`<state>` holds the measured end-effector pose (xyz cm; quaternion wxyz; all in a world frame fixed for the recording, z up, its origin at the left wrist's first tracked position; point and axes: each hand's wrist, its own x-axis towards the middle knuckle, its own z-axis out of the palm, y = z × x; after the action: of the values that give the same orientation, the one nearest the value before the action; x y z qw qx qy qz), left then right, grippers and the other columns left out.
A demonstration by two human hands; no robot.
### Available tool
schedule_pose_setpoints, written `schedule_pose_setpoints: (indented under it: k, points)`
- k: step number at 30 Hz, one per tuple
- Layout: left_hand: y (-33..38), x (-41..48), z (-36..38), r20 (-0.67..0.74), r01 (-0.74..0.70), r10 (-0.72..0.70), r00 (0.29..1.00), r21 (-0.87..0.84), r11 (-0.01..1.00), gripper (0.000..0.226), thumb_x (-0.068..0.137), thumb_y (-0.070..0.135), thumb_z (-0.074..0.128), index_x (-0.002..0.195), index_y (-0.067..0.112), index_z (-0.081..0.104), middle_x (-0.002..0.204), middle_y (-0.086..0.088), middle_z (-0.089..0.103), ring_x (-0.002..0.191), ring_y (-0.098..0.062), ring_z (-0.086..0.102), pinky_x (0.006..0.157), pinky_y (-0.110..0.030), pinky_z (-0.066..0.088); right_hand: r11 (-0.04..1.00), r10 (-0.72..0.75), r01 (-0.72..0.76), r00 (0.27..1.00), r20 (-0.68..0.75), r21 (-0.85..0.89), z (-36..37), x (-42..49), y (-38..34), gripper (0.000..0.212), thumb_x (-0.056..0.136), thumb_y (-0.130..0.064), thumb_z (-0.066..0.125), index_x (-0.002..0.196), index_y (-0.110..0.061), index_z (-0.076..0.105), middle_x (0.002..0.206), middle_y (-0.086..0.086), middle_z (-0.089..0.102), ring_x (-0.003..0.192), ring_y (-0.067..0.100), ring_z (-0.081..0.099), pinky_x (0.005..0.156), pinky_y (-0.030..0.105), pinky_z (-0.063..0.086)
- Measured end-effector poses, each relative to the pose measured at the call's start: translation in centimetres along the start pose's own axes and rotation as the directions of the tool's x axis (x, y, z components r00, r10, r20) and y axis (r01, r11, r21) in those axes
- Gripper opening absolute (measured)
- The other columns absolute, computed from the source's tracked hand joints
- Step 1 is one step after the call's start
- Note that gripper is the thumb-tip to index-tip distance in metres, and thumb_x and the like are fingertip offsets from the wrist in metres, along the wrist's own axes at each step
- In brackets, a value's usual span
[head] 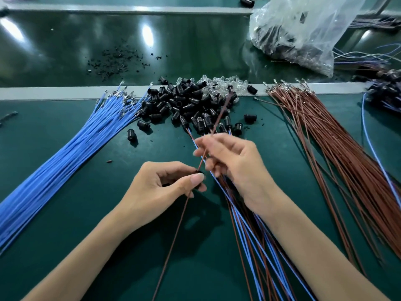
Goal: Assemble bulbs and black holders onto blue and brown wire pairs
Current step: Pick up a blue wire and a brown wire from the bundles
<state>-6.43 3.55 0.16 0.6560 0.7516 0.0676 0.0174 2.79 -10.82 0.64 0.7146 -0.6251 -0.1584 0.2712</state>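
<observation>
- At mid-desk (97, 203), left hand (171, 187) thumb uppermost, thumb and fingers pinching a black holder (199, 172) strung on a single brown wire (173, 242).
- Just above, right hand (234, 161) raised, fingertips pinching the same wire.
- Blue wire bundle (65, 153) fanned left, brown wire bundle (347, 159) right, holder pile (188, 105) ahead; bare green surface between blue bundle and left hand.

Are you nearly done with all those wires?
Not nearly. Some finished pairs lie under the right hand. The left hand pinches a holder on a brown wire that the right hand holds. Big piles of blue wires, brown wires, holders and bulbs wait.
</observation>
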Motion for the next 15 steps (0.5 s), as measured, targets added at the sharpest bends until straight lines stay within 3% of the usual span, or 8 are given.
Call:
schedule_pose_setpoints:
  k: [2,3,9,12,15]
  points:
    - [-0.05,-0.03,0.0,0.01,0.009,-0.009,1.0,-0.013,1.0,0.014,0.079,0.03,0.07,0.078,0.017,0.075,0.073,-0.002,0.074,0.059,-0.01,0.063,0.063,-0.015,0.049,0.983,-0.016,0.032,0.996,-0.087,0.182,-0.36,0.34,-0.06,0.015,0.089,-0.019,0.061,0.079,-0.017,0.071,0.073,0.0,0.069,0.053,0.005,0.052,0.049,0.014,0.04]
    - [-0.03,-0.06,0.03,0.014,0.007,-0.007,1.0,-0.01,1.0,0.015,0.078,0.03,0.069,0.079,0.016,0.074,0.074,-0.002,0.074,0.06,-0.01,0.063,0.063,-0.015,0.049,0.981,-0.026,0.045,0.994,-0.104,0.188,-0.49,0.39,0.0,0.017,0.089,-0.015,0.061,0.075,-0.018,0.07,0.071,-0.001,0.068,0.052,0.005,0.05,0.049,0.014,0.04]
    - [0.05,0.03,0.11,-0.018,-0.026,0.025,1.0,-0.031,0.999,0.013,0.078,0.029,0.064,0.082,0.023,0.074,0.075,-0.001,0.074,0.058,-0.009,0.062,0.063,-0.014,0.048,0.989,-0.043,0.058,0.993,0.107,-0.138,-0.31,-0.07,0.32,0.004,0.082,-0.01,0.072,0.078,-0.01,0.074,0.07,-0.005,0.066,0.06,0.0,0.055,0.057,0.009,0.041]
    - [0.15,0.0,0.12,-0.037,-0.026,0.024,0.999,-0.044,0.999,0.014,0.076,0.033,0.064,0.08,0.024,0.074,0.075,-0.001,0.074,0.058,-0.009,0.062,0.062,-0.013,0.047,0.994,-0.049,0.056,0.996,0.07,-0.092,-0.38,-0.07,0.35,0.008,0.082,-0.02,0.07,0.082,-0.013,0.074,0.075,-0.005,0.069,0.061,0.002,0.057,0.056,0.013,0.043]
    - [0.19,0.06,0.34,-0.052,-0.021,0.019,0.998,-0.052,0.998,0.015,0.076,0.03,0.064,0.08,0.019,0.073,0.074,0.0,0.074,0.06,-0.007,0.064,0.062,-0.011,0.047,0.994,-0.097,0.099,0.995,0.028,-0.042,-0.62,0.01,0.41,0.01,0.086,-0.016,0.066,0.081,-0.015,0.074,0.07,-0.007,0.068,0.061,0.005,0.055,0.056,0.015,0.043]
